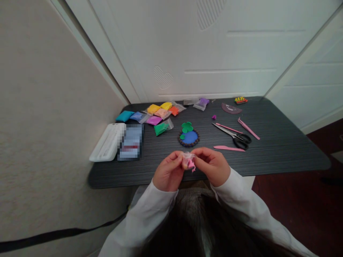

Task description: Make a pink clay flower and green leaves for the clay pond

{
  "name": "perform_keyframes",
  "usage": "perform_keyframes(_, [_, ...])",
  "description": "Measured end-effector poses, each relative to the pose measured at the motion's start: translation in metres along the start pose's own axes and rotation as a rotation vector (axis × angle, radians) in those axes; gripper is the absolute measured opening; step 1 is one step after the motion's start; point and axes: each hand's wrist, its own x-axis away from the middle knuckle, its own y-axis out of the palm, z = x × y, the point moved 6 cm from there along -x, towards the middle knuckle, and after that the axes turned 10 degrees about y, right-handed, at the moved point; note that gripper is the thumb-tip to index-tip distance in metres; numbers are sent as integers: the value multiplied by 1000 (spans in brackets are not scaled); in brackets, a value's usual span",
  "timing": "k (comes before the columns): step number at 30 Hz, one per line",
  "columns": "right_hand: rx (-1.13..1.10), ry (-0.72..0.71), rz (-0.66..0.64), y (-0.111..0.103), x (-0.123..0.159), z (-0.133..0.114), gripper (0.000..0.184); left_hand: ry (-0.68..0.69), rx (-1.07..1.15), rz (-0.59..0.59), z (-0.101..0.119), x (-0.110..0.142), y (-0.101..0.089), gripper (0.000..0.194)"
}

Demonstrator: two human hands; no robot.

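Note:
Between my two hands is a small clear bag [189, 155] with soft pink clay [191, 164] showing at its opening. The fingers of my left hand [169, 170] pinch one side of the bag. My right hand [213, 166] pinches the other side, and a ragged bit of pink clay hangs down between them. Just beyond my fingers lies a round clay piece [191, 137] with a blue middle and a rim of brown balls. Green leaf shapes [187, 127] sit at its far left edge.
Bagged clay packets [162, 113] lie at the back left, near a white wipes pack [107, 142] and a blurred-out packet [131, 142]. Scissors [235, 136], pink tweezers [248, 128] and a pink plastic knife [229, 148] lie to the right. A white panelled door stands behind the table.

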Motion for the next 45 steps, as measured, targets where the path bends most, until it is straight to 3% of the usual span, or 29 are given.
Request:
perform_keyframes(8, [-544, 187, -127, 10, -13, 22, 7, -84, -25, 36, -6, -17, -10, 10])
perform_keyframes(15, [-574, 327, -366, 16, -11, 16, 3, -116, -13, -13, -8, -24, -3, 12])
perform_keyframes(21, [-470, 245, -205, 2, -15, 21, 7, -17, -33, 65, -4, -23, -7, 15])
perform_keyframes(24, [-430, 203, -163, 0, -17, 20, 9, -8, 8, 37, -5, -23, -8, 14])
perform_keyframes(29, [-346, 149, -234, 0, -25, 8, 11, -73, 78, -156, -6, -23, -1, 12])
perform_keyframes(32, [-182, 127, -312, -3, -33, -5, 11, -140, -34, -316, -1, -25, 5, 16])
perform_keyframes(35, [87, 22, -357, -8, -42, -26, 8, -101, -334, -445, 12, -33, 9, 13])
perform_keyframes(40, [597, -355, -291, -11, -45, -62, 9, 69, -803, -664, 34, -38, 26, 8])
perform_keyframes(45, [802, -519, -245, -4, -36, -64, 13, 230, -1259, -871, 36, -31, 37, 20])
